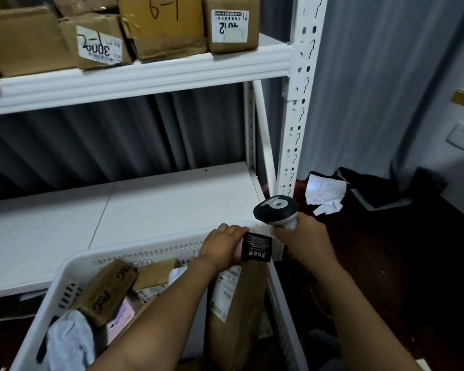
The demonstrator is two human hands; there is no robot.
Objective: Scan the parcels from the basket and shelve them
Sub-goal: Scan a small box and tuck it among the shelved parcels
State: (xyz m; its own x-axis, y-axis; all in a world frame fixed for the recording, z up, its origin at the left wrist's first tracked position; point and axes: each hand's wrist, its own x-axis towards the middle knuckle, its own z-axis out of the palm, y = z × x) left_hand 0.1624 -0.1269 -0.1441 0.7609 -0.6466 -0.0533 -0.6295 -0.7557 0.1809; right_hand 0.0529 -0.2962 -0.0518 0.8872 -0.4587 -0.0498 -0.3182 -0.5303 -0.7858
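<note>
Black matte card, white print: small box (257, 247), held in the curled fingers of the left hand (221, 245) above the far corner of the basket (150, 254), which is white perforated plastic. Right hand (303, 234) wrapped round the scanner (275, 208), rounded black head, pale grip, just beside. Recommended: turn the barcode face toward the scanner and hold it steady.

Black parcel (257, 247), white basket (134, 251)

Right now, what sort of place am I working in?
Likely a small parcel stockroom or pickup point: a white metal rack holding labelled cardboard boxes, a white basket of parcels, and a handheld scanner in the right hand.
</note>
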